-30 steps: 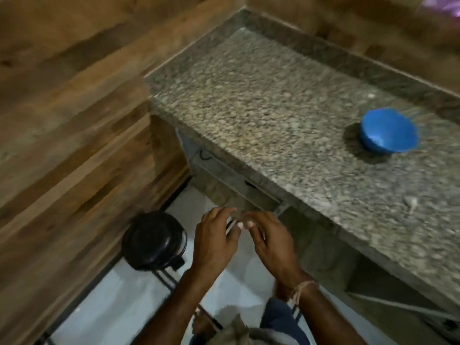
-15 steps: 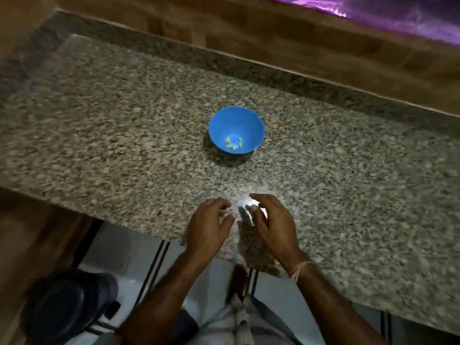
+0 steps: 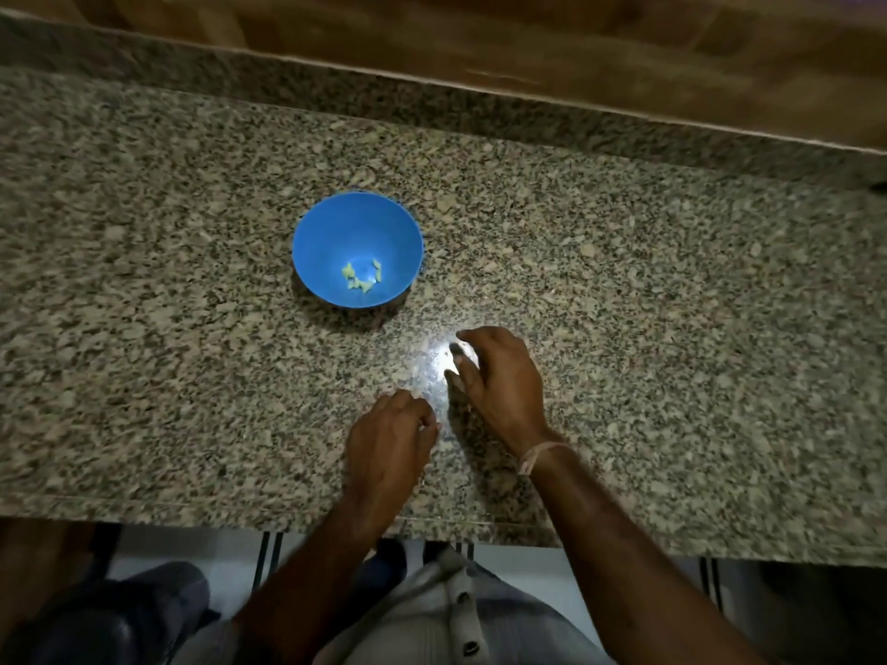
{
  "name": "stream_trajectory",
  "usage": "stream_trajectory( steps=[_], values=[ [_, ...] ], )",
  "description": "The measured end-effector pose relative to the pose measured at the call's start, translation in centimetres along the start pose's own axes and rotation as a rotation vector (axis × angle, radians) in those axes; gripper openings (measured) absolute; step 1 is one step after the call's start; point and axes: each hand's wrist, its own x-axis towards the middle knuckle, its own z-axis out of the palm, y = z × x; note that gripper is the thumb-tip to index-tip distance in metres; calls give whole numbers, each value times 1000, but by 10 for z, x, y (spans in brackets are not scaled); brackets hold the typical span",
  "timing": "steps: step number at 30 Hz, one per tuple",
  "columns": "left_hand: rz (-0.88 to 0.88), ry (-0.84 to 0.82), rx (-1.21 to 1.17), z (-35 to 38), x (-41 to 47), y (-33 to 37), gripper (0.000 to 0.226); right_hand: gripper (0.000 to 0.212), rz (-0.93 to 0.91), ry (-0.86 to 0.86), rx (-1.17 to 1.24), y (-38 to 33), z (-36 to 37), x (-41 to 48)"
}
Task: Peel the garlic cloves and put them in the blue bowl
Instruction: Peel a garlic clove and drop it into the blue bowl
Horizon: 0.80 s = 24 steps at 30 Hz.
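Both your hands are low over the granite counter [image 3: 672, 328], left hand [image 3: 391, 443] curled with contents I cannot tell, right hand [image 3: 499, 376] loosely spread; farther off, slightly left, the blue bowl [image 3: 331, 228] holds peeled garlic cloves [image 3: 362, 276].

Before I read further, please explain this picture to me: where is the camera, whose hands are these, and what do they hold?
There is no machine here: a person works with bare hands, and one camera worn on the head looks down at them. The left hand and right hand are close together over a granite counter. A blue bowl beyond them holds a few pale peeled garlic pieces. A bright glare and the curled fingers hide whether either hand holds anything.
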Motion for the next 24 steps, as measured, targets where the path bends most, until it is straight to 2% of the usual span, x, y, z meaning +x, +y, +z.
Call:
stream_trajectory(
  steps=[3,7,11,14,17,19,21,23,24],
  values=[
    [56,-30,52,-2,2,-2,13,31,-5,-53,-127,-10,14,11],
    [-91,29,-101,-29,12,1,8,36,16,-59,-228,-19,21,14],
    [-183,265,-143,-74,64,6,6,39,7,-24,-238,-21,21,12],
    [-208,367,-43,-96,115,-1,10,39,-4,-24,-228,-20,21,10],
    [-276,269,91,-101,146,-11,13,38,-18,-46,-203,-15,19,12],
    [-309,245,122,-105,152,-17,12,35,-31,-62,-109,-9,15,15],
    [-268,343,101,-108,143,-17,13,32,-14,-8,111,3,9,13],
    [-172,450,-39,-100,120,-8,4,28,55,83,328,18,3,5],
    [-142,434,-151,-88,105,1,2,26,93,110,388,24,0,-1]
  ],
)
